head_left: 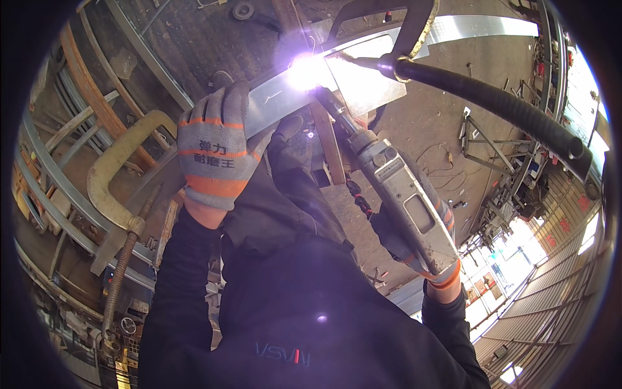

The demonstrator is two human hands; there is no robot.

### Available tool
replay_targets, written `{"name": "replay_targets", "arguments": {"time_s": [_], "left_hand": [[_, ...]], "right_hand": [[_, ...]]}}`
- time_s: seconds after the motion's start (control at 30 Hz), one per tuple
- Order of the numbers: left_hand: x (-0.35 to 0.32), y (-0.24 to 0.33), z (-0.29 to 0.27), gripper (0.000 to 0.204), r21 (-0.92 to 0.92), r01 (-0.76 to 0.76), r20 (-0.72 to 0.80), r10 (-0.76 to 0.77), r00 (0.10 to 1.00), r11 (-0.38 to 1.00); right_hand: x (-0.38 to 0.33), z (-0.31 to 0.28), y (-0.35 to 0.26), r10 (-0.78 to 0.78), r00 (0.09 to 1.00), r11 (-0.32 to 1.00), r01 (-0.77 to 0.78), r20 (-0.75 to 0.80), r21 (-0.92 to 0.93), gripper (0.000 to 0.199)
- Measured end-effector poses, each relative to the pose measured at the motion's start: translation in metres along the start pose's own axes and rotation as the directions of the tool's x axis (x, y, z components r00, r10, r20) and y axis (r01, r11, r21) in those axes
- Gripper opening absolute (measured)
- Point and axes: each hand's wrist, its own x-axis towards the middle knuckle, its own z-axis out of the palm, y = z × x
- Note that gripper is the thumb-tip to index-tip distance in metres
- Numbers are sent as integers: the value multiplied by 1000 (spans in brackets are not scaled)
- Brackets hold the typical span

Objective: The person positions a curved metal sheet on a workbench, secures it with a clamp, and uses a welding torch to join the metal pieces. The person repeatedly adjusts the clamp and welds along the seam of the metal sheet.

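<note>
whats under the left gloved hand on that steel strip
The left hand lies flat on the curved steel strip, beside the welding arc. The metal directly beneath the glove is covered.

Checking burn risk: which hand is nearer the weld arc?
Left. The left hand rests on the metal strip just beside the arc; the right hand grips the torch far back.
</note>
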Motion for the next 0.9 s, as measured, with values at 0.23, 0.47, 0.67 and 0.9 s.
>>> {"name": "replay_targets", "arguments": {"time_s": [0.23, 0.47, 0.67, 0.9], "left_hand": [[2, -1, 2, 79, 49, -56, -61, 59, 996, 997], [2, 0, 0, 80, 47, -37, -40, 39, 998, 998], [1, 0, 0, 80, 61, -38, -32, 40, 999, 997], [-1, 1, 0, 84, 61, -9, -15, 10, 1000, 998]], "right_hand": [[-4, 0, 1, -10, 1000, 998, 9, 13, 58, 41], [-8, -2, 0, 55, 998, 997, -56, 17, 47, 43], [-14, -4, 12, 157, 987, 988, -157, -35, 7, 44], [-19, -4, 18, 126, 990, 988, -132, -69, -80, 42]]}}
